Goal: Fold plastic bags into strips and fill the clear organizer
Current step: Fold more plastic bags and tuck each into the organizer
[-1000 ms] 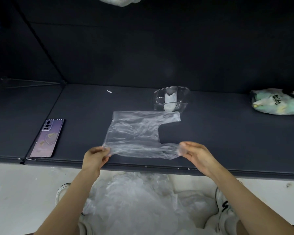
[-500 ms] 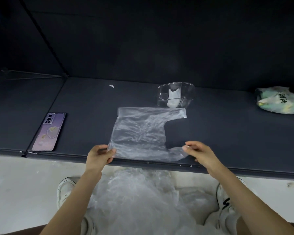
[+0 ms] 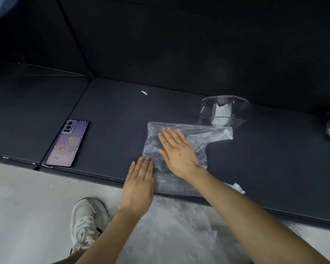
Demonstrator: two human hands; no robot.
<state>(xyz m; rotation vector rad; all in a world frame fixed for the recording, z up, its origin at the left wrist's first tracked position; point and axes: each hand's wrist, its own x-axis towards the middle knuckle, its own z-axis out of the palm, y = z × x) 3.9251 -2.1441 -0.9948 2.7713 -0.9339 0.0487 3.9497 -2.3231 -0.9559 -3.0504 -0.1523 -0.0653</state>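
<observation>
Both hands have dropped their pinch on the near edge: left hand (image 3: 138, 184) and right hand (image 3: 179, 151) now lie flat, fingers straight, on the plastic bag (image 3: 213, 133), spread on the table (image 3: 112, 115) just before the clear organizer (image 3: 225, 111). I'd sweep air outward before creasing. Handles point right; long axis seems left-right.
</observation>
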